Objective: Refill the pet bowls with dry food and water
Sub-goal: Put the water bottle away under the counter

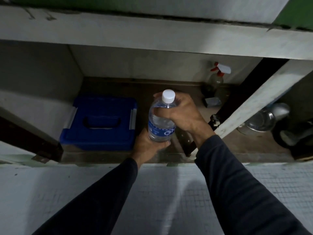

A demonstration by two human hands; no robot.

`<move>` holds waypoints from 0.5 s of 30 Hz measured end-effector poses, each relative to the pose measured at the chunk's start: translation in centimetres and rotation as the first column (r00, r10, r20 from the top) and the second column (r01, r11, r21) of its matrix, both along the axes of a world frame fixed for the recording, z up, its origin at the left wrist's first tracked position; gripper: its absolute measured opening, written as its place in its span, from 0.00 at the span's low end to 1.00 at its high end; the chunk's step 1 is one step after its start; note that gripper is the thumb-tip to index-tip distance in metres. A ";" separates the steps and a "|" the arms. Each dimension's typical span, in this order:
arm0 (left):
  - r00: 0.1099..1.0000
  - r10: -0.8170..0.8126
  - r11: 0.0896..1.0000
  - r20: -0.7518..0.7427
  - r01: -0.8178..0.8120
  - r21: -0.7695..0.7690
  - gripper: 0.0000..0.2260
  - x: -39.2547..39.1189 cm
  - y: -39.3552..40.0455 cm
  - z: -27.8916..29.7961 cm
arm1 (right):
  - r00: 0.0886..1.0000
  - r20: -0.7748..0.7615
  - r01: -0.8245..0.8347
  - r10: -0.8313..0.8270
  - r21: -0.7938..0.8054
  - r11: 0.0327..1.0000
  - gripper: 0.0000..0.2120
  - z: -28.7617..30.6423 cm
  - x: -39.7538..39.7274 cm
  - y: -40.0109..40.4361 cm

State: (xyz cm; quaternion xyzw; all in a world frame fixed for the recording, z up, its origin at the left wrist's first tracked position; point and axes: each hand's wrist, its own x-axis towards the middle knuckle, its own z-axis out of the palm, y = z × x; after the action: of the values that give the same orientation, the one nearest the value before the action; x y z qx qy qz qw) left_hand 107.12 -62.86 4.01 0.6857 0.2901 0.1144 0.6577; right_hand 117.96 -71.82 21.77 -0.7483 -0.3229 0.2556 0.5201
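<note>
Both hands curl round a clear plastic water bottle (pixel 160 122), held upright in front of an open under-counter cupboard (pixel 152 89). Furthest left on the dim brown cupboard floor sits a boxy blue plastic container (pixel 100 124) with a moulded lid handle and pale side clips. Just right of it, the left hand (pixel 149 145) cups the bottle's base from below, under the blue label. Above, the right hand (pixel 179 114) wraps the rounded shoulder, its fingers just beneath the ribbed white cap (pixel 168 96). Further right stand a spray bottle (pixel 218 77) with a red-and-white trigger, then a shiny metal pot (pixel 260 121).
</note>
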 end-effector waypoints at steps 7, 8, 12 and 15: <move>0.999 0.024 0.999 0.030 -0.024 -0.024 0.32 1.6 0.6 -0.3 | 1.000 -0.016 0.023 -0.024 -0.025 0.999 0.20 -1.3 1.8 1.2; 0.999 0.029 0.999 0.035 -0.028 -0.034 0.32 1.8 0.7 -0.4 | 1.000 -0.009 0.026 -0.026 -0.029 0.999 0.20 -1.4 2.0 1.3; 0.998 0.041 0.998 0.054 -0.038 -0.049 0.33 2.4 1.2 -1.2 | 1.000 -0.003 0.025 -0.025 -0.061 0.998 0.16 -2.1 2.9 1.9; 0.996 0.060 0.996 0.068 -0.055 -0.070 0.34 2.8 1.6 -2.0 | 0.999 -0.028 0.020 -0.022 -0.064 0.998 0.16 -3.0 3.6 2.3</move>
State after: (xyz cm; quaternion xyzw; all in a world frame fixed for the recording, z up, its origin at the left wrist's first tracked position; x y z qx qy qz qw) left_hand 109.91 -61.23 1.97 0.6499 0.2902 0.1473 0.6868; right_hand 121.53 -69.55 18.81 -0.7642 -0.2993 0.2710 0.5029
